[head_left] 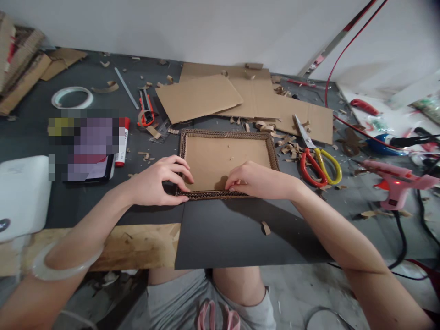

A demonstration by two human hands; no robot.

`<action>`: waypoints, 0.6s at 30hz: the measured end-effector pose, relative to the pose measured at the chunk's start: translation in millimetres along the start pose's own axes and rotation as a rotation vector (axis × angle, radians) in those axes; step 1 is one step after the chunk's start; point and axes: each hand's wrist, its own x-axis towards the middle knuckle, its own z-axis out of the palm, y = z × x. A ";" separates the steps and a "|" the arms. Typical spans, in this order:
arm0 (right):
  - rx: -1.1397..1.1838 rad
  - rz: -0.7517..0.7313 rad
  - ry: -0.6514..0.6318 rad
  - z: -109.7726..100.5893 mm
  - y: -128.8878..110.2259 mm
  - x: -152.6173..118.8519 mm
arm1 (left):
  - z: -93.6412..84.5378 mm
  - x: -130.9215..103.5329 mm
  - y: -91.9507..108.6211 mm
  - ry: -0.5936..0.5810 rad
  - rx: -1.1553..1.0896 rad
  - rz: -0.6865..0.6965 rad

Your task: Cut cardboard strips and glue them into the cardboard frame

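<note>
On the desk [220, 238], a shallow cardboard tray [227, 134] is held in front of the seated person. Its flat base has already been edged with corrugated walls on all four sides; whether every strip is fastened cannot be told, and pressing of the near wall is judged to be under way. The left hand [156, 181] is spread about the tray's near left corner; the right hand [259, 180] is bunched at its near wall, and whether anything is pinched cannot be told. Cardboard sheets [199, 96] are laid behind the tray, a box cutter [146, 107] to its left, scissors [305, 134] and a pink glue gun [392, 176] to its right. Scraps [290, 149] are strewn around it; beyond it, the desk is backed by a pale wall [172, 27].
</note>
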 end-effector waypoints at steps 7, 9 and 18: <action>0.113 0.029 0.005 -1.3 1.4 2.1 | 0.2 -0.2 -1.1 0.003 -0.003 0.018; 0.129 0.037 0.004 -1.3 1.5 2.6 | 0.0 -0.2 -1.4 0.006 -0.003 0.030; 0.028 0.054 0.001 0.2 -1.9 -0.5 | -0.6 0.4 -0.2 0.023 0.002 0.032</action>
